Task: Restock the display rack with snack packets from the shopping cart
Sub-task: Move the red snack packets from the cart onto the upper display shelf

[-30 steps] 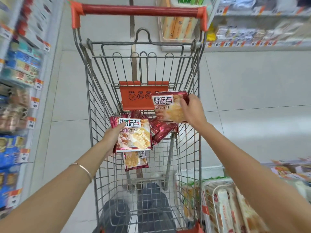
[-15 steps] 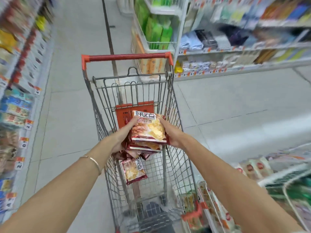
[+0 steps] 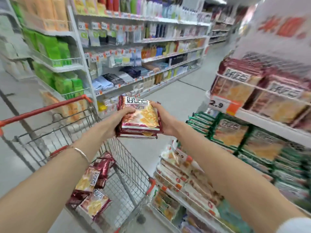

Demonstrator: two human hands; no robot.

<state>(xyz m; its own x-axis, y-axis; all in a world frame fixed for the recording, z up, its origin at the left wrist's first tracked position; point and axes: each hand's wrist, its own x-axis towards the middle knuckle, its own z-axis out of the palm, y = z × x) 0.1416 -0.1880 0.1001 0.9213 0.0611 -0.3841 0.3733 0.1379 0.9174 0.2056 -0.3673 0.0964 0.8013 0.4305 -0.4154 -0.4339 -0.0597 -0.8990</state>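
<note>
A stack of dark red snack packets [image 3: 140, 117] is held in front of me, above the far right corner of the shopping cart [image 3: 55, 130]. My left hand [image 3: 117, 121] grips the stack's left side with the thumb on top. My right hand [image 3: 164, 119] grips its right side. More of the same red packets [image 3: 93, 187] lie in the cart's basket at lower left. The display rack [image 3: 262, 120] stands at right, with matching red packets [image 3: 239, 84] on its upper wire shelf.
Green-trimmed packets [image 3: 230, 133] fill the rack's middle shelf and lighter packets [image 3: 183, 180] the lower one. A price tag reading 2.9 [image 3: 218, 103] hangs on the upper shelf. Store shelving [image 3: 134, 52] lines the aisle behind the cart, with open floor [image 3: 178, 96] between.
Both hands have lifted the gathered stack of packets up out of the cart. My view has swung right and up, bringing the display rack into sight.
</note>
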